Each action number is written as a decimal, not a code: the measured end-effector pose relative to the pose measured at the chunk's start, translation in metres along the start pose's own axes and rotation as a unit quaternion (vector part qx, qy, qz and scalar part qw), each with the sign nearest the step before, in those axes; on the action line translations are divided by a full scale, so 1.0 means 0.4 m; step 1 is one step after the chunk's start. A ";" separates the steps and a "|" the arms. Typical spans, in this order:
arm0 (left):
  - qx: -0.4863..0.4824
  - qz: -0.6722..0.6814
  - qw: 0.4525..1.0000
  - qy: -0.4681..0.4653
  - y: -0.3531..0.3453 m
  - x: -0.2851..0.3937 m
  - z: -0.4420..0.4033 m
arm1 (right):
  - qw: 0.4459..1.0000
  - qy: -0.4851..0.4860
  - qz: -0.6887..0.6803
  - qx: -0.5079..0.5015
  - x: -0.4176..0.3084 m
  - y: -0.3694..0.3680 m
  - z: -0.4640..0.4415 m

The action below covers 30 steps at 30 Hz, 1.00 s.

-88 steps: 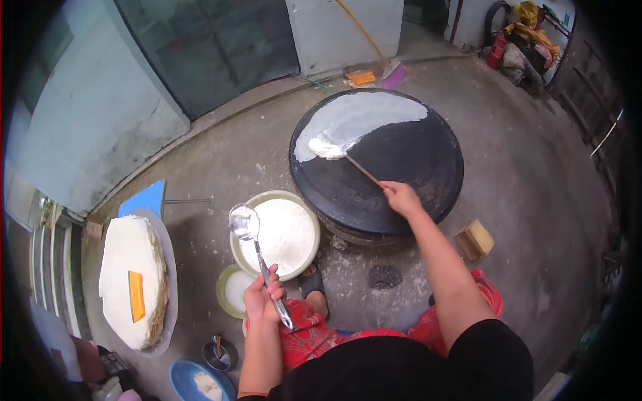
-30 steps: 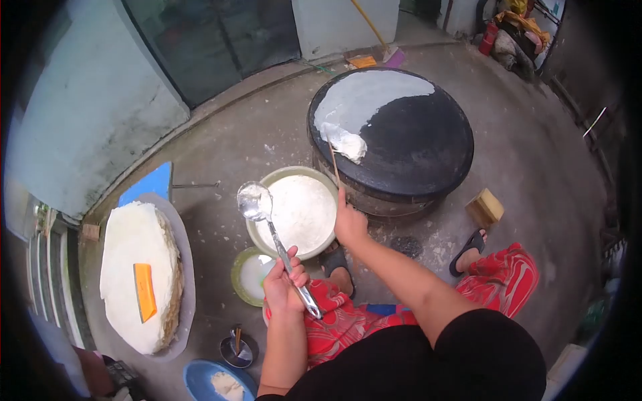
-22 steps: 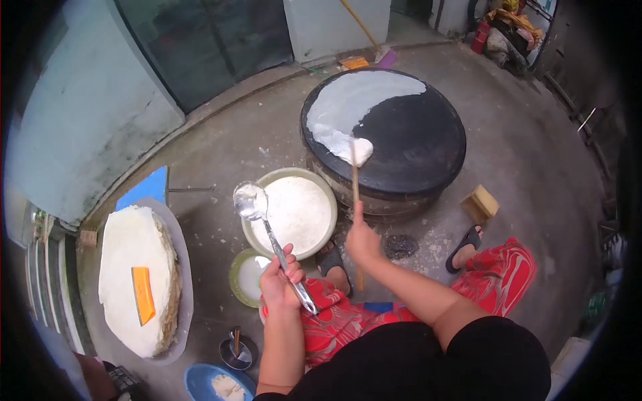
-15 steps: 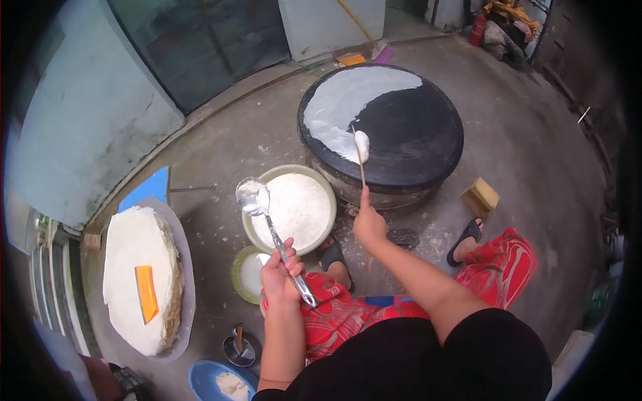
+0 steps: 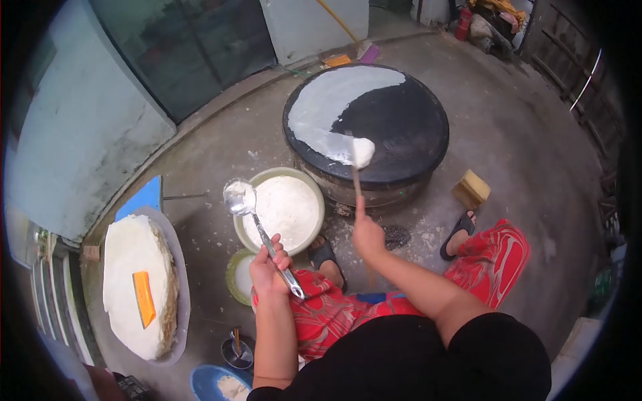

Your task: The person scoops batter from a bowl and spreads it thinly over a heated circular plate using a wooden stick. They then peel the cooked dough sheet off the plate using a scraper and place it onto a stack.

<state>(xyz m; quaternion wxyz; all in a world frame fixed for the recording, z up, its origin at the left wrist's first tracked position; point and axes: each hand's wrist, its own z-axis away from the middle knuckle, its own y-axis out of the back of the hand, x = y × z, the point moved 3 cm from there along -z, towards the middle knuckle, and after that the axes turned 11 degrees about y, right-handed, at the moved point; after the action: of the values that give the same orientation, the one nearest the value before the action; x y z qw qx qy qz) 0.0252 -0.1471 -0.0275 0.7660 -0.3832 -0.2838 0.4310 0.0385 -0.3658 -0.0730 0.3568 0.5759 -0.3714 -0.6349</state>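
My right hand (image 5: 369, 238) is closed around the handle of a thin wooden spreader (image 5: 356, 179), whose far end is on a round black griddle (image 5: 408, 123). Beside that end sits a thick blob of white batter (image 5: 363, 152). A thin white layer of batter (image 5: 314, 107) curves over the griddle's left and far side; the rest of its surface is dark. My left hand (image 5: 271, 267) grips a metal ladle (image 5: 242, 200) coated with white batter, held above the left part of a basin (image 5: 322, 212) full of white batter.
A small green bowl (image 5: 231, 281) of white liquid stands near the basin. On the left, a tall stack of white flat sheets (image 5: 127, 267) carries an orange scraper (image 5: 144, 299). Lower down are a metal pot (image 5: 245, 357) and a blue basin (image 5: 198, 381). A yellowish block (image 5: 473, 187) lies right of the griddle.
The spreader and batter blob have moved right and slightly nearer me over the griddle. My left hand still holds the ladle over the basin. The whole view has shifted a little.
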 end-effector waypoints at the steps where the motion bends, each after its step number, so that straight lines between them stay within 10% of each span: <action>1: 0.000 -0.004 1.000 -0.002 -0.002 -0.002 0.002 | 0.999 0.047 0.017 0.001 -0.004 -0.032 -0.019; 18: 0.022 -0.019 0.999 0.016 -0.026 -0.021 -0.009 | 0.994 -0.043 0.096 0.017 0.235 0.101 0.007; 20: 0.014 -0.018 1.000 0.008 -0.027 -0.022 -0.011 | 0.973 -0.115 -0.152 0.129 0.299 0.089 0.010; 21: 0.017 -0.022 1.000 0.000 -0.025 -0.022 -0.016 | 0.841 -0.249 -0.468 0.108 0.264 0.110 0.019; 22: 0.019 -0.023 1.000 0.000 -0.024 -0.025 -0.018 | 0.840 -0.251 -0.469 0.108 0.256 0.085 0.025; 25: 0.012 -0.024 1.000 0.006 -0.033 -0.030 -0.022 | 0.983 0.088 -0.018 0.161 0.221 0.068 0.043; 30: 0.025 -0.027 0.999 0.011 -0.042 -0.040 -0.021 | 0.975 -0.007 0.117 0.190 0.358 0.198 0.033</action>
<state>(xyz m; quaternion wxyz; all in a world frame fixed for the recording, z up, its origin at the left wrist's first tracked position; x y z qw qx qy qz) 0.0316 -0.1695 -0.0200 0.7899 -0.3605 -0.2753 0.4128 0.0157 -0.5283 -0.0689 0.3097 0.5816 -0.5524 -0.5106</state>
